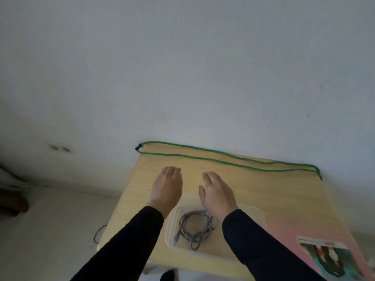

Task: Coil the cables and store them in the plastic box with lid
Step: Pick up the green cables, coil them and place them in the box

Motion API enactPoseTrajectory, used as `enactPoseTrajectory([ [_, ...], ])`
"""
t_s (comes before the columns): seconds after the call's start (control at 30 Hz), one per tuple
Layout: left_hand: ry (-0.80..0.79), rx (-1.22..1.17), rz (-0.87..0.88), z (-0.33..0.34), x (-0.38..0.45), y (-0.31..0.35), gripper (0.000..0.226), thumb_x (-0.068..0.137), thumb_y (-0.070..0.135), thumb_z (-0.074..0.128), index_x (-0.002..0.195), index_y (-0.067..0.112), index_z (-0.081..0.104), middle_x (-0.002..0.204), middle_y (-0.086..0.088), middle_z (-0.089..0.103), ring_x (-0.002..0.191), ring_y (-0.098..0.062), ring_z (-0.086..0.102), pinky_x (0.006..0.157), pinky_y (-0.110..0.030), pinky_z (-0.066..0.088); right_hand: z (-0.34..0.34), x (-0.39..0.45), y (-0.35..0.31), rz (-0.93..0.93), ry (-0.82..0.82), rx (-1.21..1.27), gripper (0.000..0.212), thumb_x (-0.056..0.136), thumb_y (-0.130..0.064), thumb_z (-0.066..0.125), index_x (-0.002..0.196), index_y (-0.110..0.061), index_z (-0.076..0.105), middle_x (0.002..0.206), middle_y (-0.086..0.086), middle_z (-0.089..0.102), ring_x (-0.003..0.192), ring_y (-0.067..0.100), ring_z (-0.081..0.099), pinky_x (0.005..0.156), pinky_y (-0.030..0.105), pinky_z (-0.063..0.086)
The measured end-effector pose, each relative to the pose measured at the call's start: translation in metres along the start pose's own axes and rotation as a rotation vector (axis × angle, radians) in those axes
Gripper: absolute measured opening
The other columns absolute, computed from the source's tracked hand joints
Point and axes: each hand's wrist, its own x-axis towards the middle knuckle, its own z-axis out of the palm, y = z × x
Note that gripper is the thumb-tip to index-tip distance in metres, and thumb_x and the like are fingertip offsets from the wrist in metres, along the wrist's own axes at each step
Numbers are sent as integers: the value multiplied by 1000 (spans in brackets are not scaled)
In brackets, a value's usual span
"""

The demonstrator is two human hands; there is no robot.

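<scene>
A clear plastic box (170, 238) stands near the front of a light wooden table (274, 191). A grey cable (195, 228) lies coiled inside the box. A long green cable (223, 158), doubled into two strands, stretches along the table's far edge by the wall. My left hand (166, 187) and my right hand (217, 192) hover palm-down over the table beyond the box, fingers extended and holding nothing. Both stop short of the green cable. No lid is visible.
A pink sheet with a printed picture (324, 252) lies at the table's front right. A white wall (182, 67) rises directly behind the table. On the floor to the left lies a thin dark wire (99, 233).
</scene>
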Motion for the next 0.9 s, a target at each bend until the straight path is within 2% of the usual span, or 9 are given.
enactPoseTrajectory([
  [0.1, -45, -42, -94, 10, 22, -35, 20, 66, -8, 74, 84, -2, 69, 75, -15, 70, 74, -32, 67, 60, -31, 56, 5, 40, -1, -7, -21, 3, 48, 98, -28, 35, 140, -4, 31, 142, 9, 39, 130, 21, 37, 104, 29, 34],
  [0.27, -84, 21, -120, 35, 54, -101, 16, 62, -2, 79, 72, 2, 68, 68, -9, 67, 67, -26, 65, 53, -24, 52, 30, 106, -10, 9, -74, 36, 47, 98, -24, 33, 141, -5, 28, 145, 8, 36, 133, 18, 34, 107, 26, 30],
  [0.37, -116, -109, -279, 63, 67, -148, 19, 85, 6, 59, 103, -1, 63, 100, -15, 66, 97, -31, 59, 76, -36, 50, 52, 143, -16, -1, -116, 51, 46, 99, -21, 33, 141, -5, 28, 146, 8, 36, 135, 17, 31, 108, 27, 29],
  [0.43, -118, -139, -318, 79, 73, -174, 27, 90, 8, 53, 116, 0, 57, 114, -15, 63, 110, -32, 54, 83, -39, 47, 70, 165, -20, 0, -125, 64, 45, 99, -21, 35, 141, -5, 29, 146, 8, 36, 135, 18, 32, 108, 28, 30],
  [0.57, -157, -188, -309, 102, 84, -209, 34, 88, 3, 54, 122, -2, 55, 122, -18, 60, 115, -34, 52, 87, -40, 46, 101, 195, -22, -27, -159, 61, 45, 99, -20, 36, 140, -5, 31, 146, 7, 37, 135, 18, 32, 107, 27, 31],
  [0.67, -159, -242, -295, 117, 90, -220, 30, 85, 4, 55, 114, -3, 60, 115, -19, 63, 110, -34, 56, 83, -40, 49, 121, 207, -20, -29, -196, 56, 44, 97, -17, 42, 139, -3, 34, 144, 10, 39, 135, 21, 34, 106, 31, 33],
  [0.73, -149, -260, -294, 124, 94, -223, 23, 81, 5, 62, 103, 0, 65, 106, -16, 66, 102, -32, 60, 76, -36, 50, 132, 211, -18, -32, -185, 48, 41, 92, -11, 53, 131, -1, 46, 134, 13, 51, 126, 25, 47, 99, 34, 43],
  [0.8, -144, -250, -275, 130, 97, -225, 12, 75, 3, 68, 87, 4, 66, 90, -12, 67, 87, -31, 63, 64, -29, 47, 142, 213, -14, -50, -136, 34, 41, 76, -2, 70, 116, 0, 60, 112, 14, 65, 105, 27, 62, 80, 32, 54],
  [0.9, -121, -252, -275, 131, 101, -228, 5, 79, 10, 59, 79, 5, 62, 81, -11, 64, 79, -31, 61, 60, -28, 42, 149, 216, -11, -54, -89, 42, 46, 64, 7, 76, 108, -1, 65, 96, 11, 69, 90, 25, 67, 62, 29, 57],
])
